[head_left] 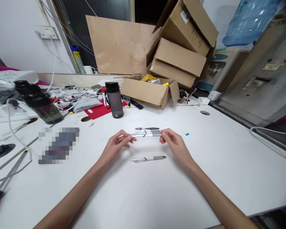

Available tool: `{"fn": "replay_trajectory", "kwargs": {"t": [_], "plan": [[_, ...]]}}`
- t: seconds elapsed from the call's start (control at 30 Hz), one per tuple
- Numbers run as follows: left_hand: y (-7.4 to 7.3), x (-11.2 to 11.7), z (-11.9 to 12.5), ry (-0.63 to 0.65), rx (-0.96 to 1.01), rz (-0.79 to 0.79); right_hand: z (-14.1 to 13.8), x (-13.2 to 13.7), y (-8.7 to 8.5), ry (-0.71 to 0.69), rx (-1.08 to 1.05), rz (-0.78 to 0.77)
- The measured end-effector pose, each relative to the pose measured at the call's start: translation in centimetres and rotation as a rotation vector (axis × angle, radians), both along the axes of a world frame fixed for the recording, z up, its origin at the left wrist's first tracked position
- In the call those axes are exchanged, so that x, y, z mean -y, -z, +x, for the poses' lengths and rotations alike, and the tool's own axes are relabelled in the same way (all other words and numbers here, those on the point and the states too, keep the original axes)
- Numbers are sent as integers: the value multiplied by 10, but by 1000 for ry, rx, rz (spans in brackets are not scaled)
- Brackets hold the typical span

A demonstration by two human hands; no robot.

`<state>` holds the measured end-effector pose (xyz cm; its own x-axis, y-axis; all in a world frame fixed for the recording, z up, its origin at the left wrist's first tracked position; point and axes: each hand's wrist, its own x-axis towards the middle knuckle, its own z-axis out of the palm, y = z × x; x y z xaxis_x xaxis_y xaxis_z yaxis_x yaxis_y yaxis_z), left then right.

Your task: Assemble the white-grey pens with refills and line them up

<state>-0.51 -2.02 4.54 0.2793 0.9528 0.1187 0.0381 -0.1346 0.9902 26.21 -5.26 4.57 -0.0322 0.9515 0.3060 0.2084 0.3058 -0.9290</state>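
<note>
A white pen with a grey grip is held level between my two hands. My left hand pinches its clear end, and my right hand pinches the grey end. Just beyond it lie another white pen and a dark clear-barrelled pen, roughly parallel and partly covered by the held one. Nearer to me, a similar white pen with a grey grip rests on the white table. Whether the held pen touches the table, I cannot tell.
A dark bottle stands behind my left hand, with a second bottle farther left. An open cardboard box and a black remote are at the back. Cables and a blurred-out flat object lie left; a blue scrap lies right.
</note>
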Motion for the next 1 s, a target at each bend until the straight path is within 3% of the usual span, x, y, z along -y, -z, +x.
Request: {"fn": "replay_trajectory", "kwargs": {"t": [0.27, 0.5, 0.67, 1.0], "plan": [[3, -3, -1, 79, -59, -28, 4, -2, 1, -46, 38, -74], [-3, -2, -7, 191, -436, 134, 12, 1, -1, -148, 297, -180], [3, -4, -12, 239, -593, 186, 15, 6, -1, -226, 399, -262], [8, -8, -15, 325, -653, 208, 12, 6, 6, -249, 519, -177]]}}
